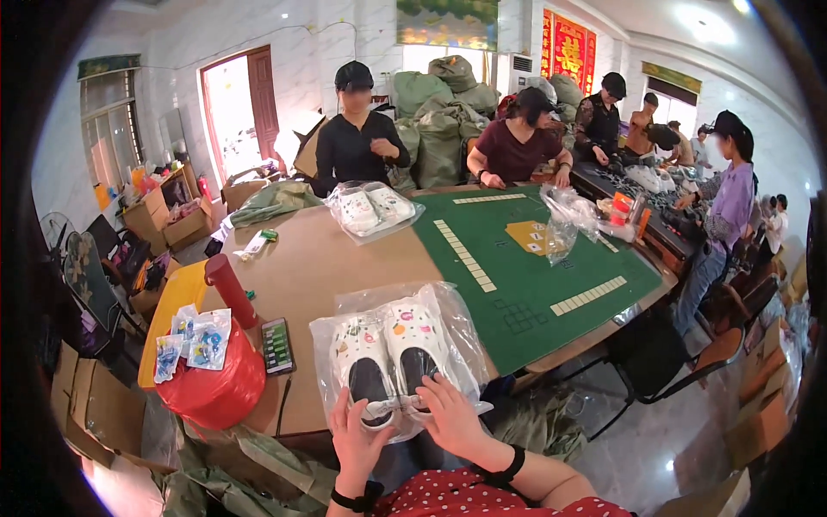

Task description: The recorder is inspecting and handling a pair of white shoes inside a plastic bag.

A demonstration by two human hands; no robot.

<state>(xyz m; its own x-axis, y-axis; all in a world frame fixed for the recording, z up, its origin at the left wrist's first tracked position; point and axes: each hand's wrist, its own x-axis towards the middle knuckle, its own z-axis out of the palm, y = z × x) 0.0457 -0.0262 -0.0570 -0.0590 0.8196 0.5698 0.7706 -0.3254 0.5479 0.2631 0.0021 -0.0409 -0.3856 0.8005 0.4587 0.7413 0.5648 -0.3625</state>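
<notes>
- The left hand [360, 441] has its thumb stretched away from its fingers, touching the heel end of the left shoe in a pair of white clogs [409, 323]; whether it pinches the heel firmly, I cannot tell.
- The right hand [457, 424] is loosely spread, its fingertips resting on the heel end of the right shoe.
- Both forearms come in from the lower edge, each with a dark band at the wrist; the left hand points nearly straight up the view, while the right slants in from the lower right.
- The clogs lie just beyond the hands, side by side, toes away from the person and dark insoles showing at the openings, with colourful charms over the toes.
- A clear plastic bag [444, 297] surrounds the pair, spreading past the toes at the near edge of the brown tabletop [297, 233].
- Left of the bag lie a phone [277, 346] and a red roll of plastic twine [220, 392] with small clear packets [209, 339] on top.
- A green mat [534, 314] lies to the right; another bagged pair of white clogs [370, 209] sits farther across the table.
</notes>
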